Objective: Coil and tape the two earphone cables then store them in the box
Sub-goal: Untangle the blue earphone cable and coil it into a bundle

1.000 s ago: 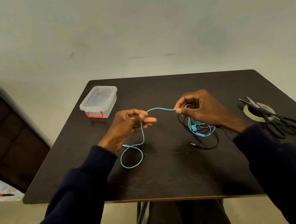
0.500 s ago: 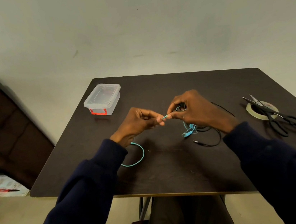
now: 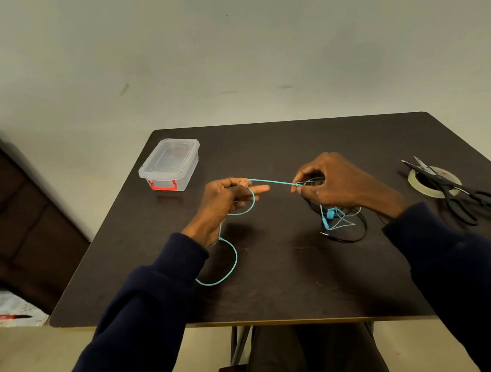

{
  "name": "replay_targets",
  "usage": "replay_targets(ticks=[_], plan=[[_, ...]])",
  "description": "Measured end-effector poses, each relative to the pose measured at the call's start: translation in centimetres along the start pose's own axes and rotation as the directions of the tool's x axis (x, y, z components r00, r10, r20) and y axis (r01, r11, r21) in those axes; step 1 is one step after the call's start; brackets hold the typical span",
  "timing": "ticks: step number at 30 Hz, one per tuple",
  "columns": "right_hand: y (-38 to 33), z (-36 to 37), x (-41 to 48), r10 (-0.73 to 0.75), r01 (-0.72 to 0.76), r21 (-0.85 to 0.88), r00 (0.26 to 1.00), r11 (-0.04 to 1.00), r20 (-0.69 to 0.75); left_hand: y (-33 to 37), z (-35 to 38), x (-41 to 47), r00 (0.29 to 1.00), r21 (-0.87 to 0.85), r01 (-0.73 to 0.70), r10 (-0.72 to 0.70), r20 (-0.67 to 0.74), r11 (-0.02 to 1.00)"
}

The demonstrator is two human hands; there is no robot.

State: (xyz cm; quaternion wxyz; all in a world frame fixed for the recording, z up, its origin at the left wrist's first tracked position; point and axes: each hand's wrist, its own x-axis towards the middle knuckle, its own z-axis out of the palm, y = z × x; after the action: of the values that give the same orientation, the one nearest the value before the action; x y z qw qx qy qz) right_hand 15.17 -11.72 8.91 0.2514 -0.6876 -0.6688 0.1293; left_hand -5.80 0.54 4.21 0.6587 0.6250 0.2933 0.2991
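A turquoise earphone cable (image 3: pixel 271 181) runs taut between my two hands above the dark table (image 3: pixel 281 274). My left hand (image 3: pixel 224 202) pinches it, with a loop around the fingers and a slack end curling on the table near my wrist. My right hand (image 3: pixel 331 187) pinches the other part; the turquoise earbuds hang below it. A black earphone cable (image 3: pixel 353 235) lies tangled under my right hand. A clear lidded box (image 3: pixel 169 163) with red latches sits at the far left. A tape roll (image 3: pixel 453 183) lies at the right with black scissors (image 3: pixel 471 200) across it.
A dark cabinet (image 3: pixel 7 211) stands left of the table. The table's near edge is just in front of my lap. Papers lie on the floor at the lower left.
My hands, close together half a second ago, have pulled apart, stretching the turquoise cable straight between them. A loop now sits around my left fingers.
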Motion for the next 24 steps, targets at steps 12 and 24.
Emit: replay_targets(ticks=[12, 24], plan=[[-0.9, 1.5, 1.5, -0.023, 0.022, -0.064, 1.000, 0.998, -0.006, 0.3, -1.5, 0.7, 0.940, 0.452, -0.321, 0.225, 0.255, 0.832], [-0.1, 0.8, 0.3, -0.006, 0.007, -0.082, 1.000, 0.997, 0.015, 1.2, -1.7, 1.0, 0.991, 0.299, -0.127, 0.110, 0.075, 0.946]])
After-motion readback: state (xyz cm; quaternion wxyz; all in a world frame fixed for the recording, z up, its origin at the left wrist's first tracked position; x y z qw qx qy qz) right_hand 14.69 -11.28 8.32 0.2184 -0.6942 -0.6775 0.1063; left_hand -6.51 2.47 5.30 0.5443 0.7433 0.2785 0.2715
